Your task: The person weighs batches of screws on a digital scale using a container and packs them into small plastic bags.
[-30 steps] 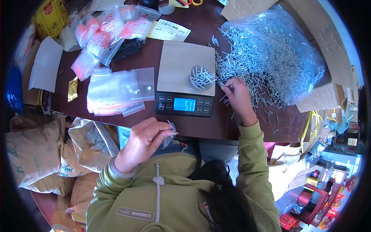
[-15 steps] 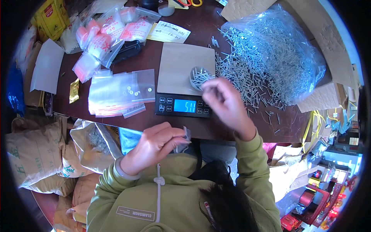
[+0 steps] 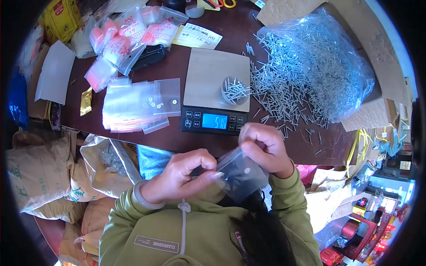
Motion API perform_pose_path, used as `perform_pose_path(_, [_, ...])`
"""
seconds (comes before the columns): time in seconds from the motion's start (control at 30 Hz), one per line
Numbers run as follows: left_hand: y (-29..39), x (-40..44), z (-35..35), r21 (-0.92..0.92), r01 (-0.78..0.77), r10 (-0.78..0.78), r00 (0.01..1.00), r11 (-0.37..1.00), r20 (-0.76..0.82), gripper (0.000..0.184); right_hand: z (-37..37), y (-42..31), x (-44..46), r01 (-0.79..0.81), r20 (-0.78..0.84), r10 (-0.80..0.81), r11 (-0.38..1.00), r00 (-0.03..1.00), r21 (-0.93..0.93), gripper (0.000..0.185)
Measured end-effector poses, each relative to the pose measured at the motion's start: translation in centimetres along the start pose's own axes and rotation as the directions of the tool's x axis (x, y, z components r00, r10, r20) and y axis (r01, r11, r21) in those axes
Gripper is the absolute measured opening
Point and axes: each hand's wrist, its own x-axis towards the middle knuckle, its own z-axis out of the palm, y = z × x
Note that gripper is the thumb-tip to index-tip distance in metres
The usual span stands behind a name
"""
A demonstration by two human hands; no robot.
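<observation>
A clear plastic bag [image 3: 243, 177] with a small white dot hangs between my two hands. My left hand [image 3: 184, 173] pinches its left edge, and my right hand [image 3: 266, 148] pinches its upper right edge. Beyond them a digital scale [image 3: 213, 119] shows lit digits. A small round cup [image 3: 235, 101] filled with screws stands on the scale's plate [image 3: 205, 73]. Loose screws [image 3: 284, 88] are heaped right of the scale, spilling from a large clear bag [image 3: 333, 71]. Flat empty zip bags [image 3: 128, 104] lie stacked to its left.
Filled bags with red print [image 3: 133, 31], a black object [image 3: 151, 56] and a handwritten note [image 3: 197, 36] lie at the back left. A gold wrapper [image 3: 86, 102] is near the left edge. Cardboard [image 3: 368, 114] borders the right; sacks [image 3: 40, 173] stand lower left.
My right hand went from the loose screws past the cup and down to the bag, which is now spread between both hands. My left hand moved right. The scale's digits changed.
</observation>
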Motion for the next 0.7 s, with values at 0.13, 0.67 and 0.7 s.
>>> perform_pose_path(0.13, [0.1,-0.1,-0.2,-0.033,0.037,-0.036,0.999,0.999,0.025,0.01,1.2,-0.3,0.1,-0.12,0.085,0.105,0.974,0.991,0.191,0.014])
perform_pose_path(0.67, [-0.2,-0.4,-0.8,-0.163,0.016,-0.011,1.0,0.987,0.029,0.013,-2.4,3.5,1.9,-0.007,-0.261,-0.188,0.799,0.947,-0.601,0.052])
perform_pose_path(0.7, [-0.4,-0.4,-0.7,-0.127,0.017,-0.014,1.0,0.992,0.028,0.012,-2.7,4.6,2.1,-0.064,-0.276,-0.151,0.766,0.949,-0.64,0.07])
